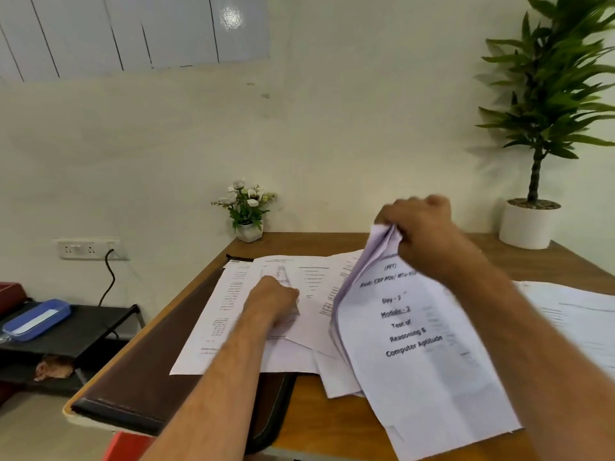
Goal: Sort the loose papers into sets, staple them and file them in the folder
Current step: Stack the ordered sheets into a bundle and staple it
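Note:
My right hand (421, 227) grips the top edge of a bundle of printed sheets (422, 354) and lifts it off the desk; the front page reads "Day - 2, Module - 2, Test of Reasoning & Computer Aptitude". My left hand (273, 299) rests on loose printed papers (233, 314), its fingers curled and pinching a sheet's edge. These papers are spread over a dark brown folder (139, 371) that lies on the desk's left side. More sheets (575, 314) lie at the right. No stapler is in view.
The wooden desk (319, 244) stands against a pale wall. A small white pot of flowers (248, 211) sits at its back edge, a tall potted plant (535, 154) at the back right. Left of the desk, a black rack (83, 327) holds a blue case (36, 319).

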A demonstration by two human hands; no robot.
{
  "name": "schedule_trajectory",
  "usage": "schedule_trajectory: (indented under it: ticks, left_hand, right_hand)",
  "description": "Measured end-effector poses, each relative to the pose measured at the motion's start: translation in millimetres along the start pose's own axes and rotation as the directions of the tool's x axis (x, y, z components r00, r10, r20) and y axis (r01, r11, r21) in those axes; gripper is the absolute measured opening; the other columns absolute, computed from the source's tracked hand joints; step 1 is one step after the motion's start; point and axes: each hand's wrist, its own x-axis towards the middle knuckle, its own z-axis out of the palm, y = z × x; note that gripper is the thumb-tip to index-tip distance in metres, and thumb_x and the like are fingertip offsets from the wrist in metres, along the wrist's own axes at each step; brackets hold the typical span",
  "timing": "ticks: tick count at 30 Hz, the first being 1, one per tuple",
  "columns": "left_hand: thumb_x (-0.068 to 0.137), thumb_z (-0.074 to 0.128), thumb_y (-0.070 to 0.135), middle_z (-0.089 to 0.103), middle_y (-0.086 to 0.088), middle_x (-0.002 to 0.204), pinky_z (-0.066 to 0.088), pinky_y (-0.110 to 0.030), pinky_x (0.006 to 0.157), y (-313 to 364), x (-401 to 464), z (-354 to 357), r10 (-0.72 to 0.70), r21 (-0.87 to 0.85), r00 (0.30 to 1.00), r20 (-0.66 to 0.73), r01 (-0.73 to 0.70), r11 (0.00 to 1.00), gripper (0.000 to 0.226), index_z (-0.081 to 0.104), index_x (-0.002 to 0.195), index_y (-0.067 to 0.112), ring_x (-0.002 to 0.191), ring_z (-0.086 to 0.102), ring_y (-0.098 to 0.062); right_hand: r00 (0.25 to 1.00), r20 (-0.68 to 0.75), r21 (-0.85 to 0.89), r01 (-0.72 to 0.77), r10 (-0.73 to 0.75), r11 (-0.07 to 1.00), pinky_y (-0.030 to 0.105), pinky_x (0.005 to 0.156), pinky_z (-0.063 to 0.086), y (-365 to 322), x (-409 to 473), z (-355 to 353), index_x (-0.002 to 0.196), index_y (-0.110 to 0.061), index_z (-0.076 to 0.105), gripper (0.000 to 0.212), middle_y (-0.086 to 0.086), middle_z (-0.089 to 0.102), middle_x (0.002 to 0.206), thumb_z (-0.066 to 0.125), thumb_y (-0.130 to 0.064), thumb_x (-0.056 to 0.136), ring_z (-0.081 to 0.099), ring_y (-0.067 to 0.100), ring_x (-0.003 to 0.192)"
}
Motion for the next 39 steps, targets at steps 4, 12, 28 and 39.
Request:
schedule_trajectory:
  ticks: [4,12,28,39]
  left_hand:
    - [0.100,0.051,0.016,0.062,-0.010,0.134,0.046,-0.034,0.093,5,-6,11,0.102,0.155,0.991,-0.090,-0.087,0.984,0.031,0.062,0.128,0.010,0.119,0.058,-0.029]
    - [0.098,0.061,0.039,0.054,-0.010,0.145,0.041,-0.037,0.105,6,12,24,0.164,0.106,0.975,-0.149,-0.149,0.983,0.051,0.054,0.140,0.011,0.133,0.048,-0.029]
    - [0.088,0.073,0.016,0.074,-0.002,0.105,0.058,-0.048,0.089,15,30,46,0.023,-0.582,0.985,-0.169,-0.119,0.805,0.009,0.070,0.095,0.021,0.097,0.070,-0.027]
    - [0.094,0.070,0.013,0.077,-0.003,0.093,0.060,-0.037,0.064,6,27,35,0.024,-0.906,0.990,-0.139,-0.137,0.400,0.009,0.068,0.098,0.021,0.077,0.075,-0.024]
  right_hand:
    - [0.996,-0.014,0.106,-0.082,0.084,0.991,0.031,0.088,0.021,-3,-46,59,0.094,-0.020,0.064,0.045,-0.006,0.059,0.088,0.042,0.005,0.063,0.055,0.022,0.089]
    - [0.977,-0.164,0.175,-0.108,0.137,0.979,0.037,0.091,0.031,-2,-81,88,0.098,-0.019,0.061,0.044,-0.002,0.062,0.092,0.038,0.002,0.066,0.051,0.020,0.089]
    - [0.977,-0.080,0.217,-0.177,0.198,0.960,0.027,0.082,0.024,1,-92,88,0.100,-0.026,0.061,0.050,-0.008,0.061,0.096,0.055,0.003,0.059,0.051,0.015,0.093]
    - [0.986,-0.114,0.154,-0.104,0.123,0.983,0.038,0.095,0.030,-3,-94,81,0.102,-0.025,0.062,0.054,-0.004,0.063,0.102,0.078,0.007,0.061,0.049,0.018,0.102]
